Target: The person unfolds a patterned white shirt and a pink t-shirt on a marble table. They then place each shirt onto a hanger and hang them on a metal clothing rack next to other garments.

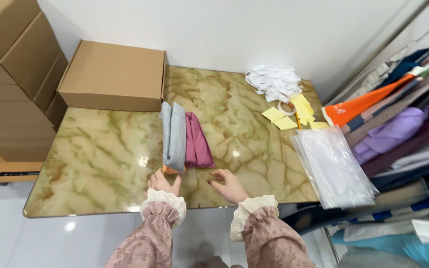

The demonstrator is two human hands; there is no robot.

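Observation:
A folded grey garment (174,135) lies on the marbled green table (95,159), with an orange piece (171,170) showing under its near end. A folded pink garment (197,144) lies right beside it. My left hand (163,183) rests on the table touching the near end of the grey and orange fold. Just to the right, my right hand (228,184) lies flat on the table with its fingers apart, holding nothing and close to the pink garment's near end. Both arms wear pink floral sleeves with white lace cuffs.
A closed cardboard box (112,74) sits at the table's far left, more boxes (13,74) stacked beyond. White straps (273,82), yellow paper slips (294,113) and a stack of clear plastic bags (333,166) occupy the right side. Hanging clothes (403,119) crowd the right edge.

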